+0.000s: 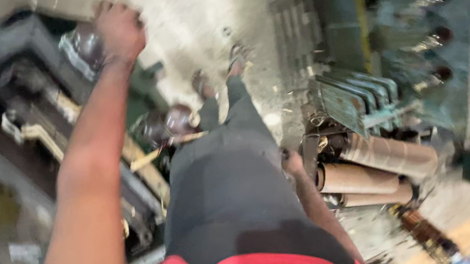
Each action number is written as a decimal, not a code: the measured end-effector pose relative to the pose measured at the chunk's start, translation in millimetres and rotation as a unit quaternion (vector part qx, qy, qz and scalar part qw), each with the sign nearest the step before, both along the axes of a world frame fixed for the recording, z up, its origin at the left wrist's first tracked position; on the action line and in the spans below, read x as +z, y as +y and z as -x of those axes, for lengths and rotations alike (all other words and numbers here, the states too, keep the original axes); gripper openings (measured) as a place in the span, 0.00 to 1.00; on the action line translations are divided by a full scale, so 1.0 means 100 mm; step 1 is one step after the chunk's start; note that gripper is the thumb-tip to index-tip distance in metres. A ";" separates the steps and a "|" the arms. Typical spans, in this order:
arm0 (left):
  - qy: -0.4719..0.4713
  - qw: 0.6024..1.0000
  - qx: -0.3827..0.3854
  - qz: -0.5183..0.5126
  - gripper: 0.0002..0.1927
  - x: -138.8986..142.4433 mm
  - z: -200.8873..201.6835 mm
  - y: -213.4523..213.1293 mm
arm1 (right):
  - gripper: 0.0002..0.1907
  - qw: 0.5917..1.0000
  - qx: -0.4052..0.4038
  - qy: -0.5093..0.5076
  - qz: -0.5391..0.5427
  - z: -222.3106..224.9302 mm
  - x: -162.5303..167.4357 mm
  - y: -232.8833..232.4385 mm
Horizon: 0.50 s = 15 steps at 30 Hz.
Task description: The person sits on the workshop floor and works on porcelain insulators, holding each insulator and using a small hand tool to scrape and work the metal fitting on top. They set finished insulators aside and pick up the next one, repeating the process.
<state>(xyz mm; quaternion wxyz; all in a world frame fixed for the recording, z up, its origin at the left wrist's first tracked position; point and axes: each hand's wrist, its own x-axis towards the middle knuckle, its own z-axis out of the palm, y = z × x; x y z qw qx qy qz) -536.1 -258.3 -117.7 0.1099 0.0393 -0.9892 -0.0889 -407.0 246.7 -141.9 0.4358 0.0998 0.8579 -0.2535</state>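
My left hand [120, 30] clenched on shiny machine knob [83, 49], arm stretched forward. Right hand [292, 164] low beside cardboard tubes [359, 178]; its grip unclear.

A grey, speckled concrete floor [194, 24] fills the upper middle of the frame, littered with small scraps. Dark machinery [19, 125] crowds the left side. At the right, brown cardboard tubes [370, 175] lie stacked beside green metal plates [348, 99]. A teal machine frame [405, 37] with dark red knobs occupies the upper right. The light is dim and the view blurred.
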 end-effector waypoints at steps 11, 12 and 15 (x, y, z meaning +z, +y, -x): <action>-0.055 0.981 -0.107 -0.151 0.05 0.18 0.60 0.76 | 0.27 0.995 0.016 0.086 0.044 0.40 0.49 0.54; -0.052 0.976 -0.127 -0.172 0.06 0.23 0.61 0.81 | 0.28 0.992 0.029 0.109 0.062 0.37 0.49 0.50; -0.026 0.967 -0.193 -0.164 0.18 0.38 0.61 1.05 | 0.25 0.989 0.037 0.130 0.051 0.32 0.43 0.40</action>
